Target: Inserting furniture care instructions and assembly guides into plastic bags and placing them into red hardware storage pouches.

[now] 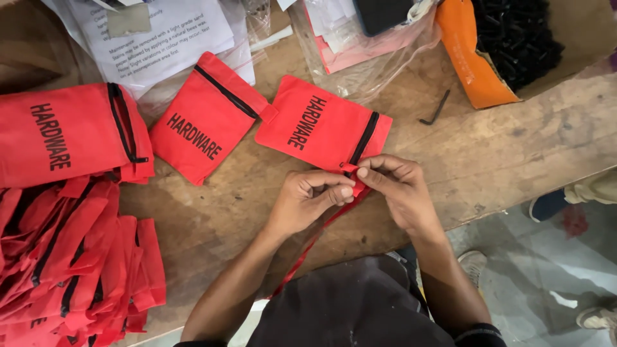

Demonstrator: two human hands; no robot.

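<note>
Two hands at work: our left hand (308, 199) and right hand (395, 183) both pinch the zip corner of a red pouch (318, 125) lying on the wooden bench (514, 141), seemingly to steady its zip pull, hidden under fingertips. Stacked pouches (71, 257) wait left; hex key (436, 109) beyond.

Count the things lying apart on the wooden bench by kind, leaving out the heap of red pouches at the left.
Red fabric zip pouches lying singly: 3, the last pinched at its zip corner by left hand and right hand
Black L-shaped hex keys: 1
Orange bags of black screws: 1
Total: 5
</note>
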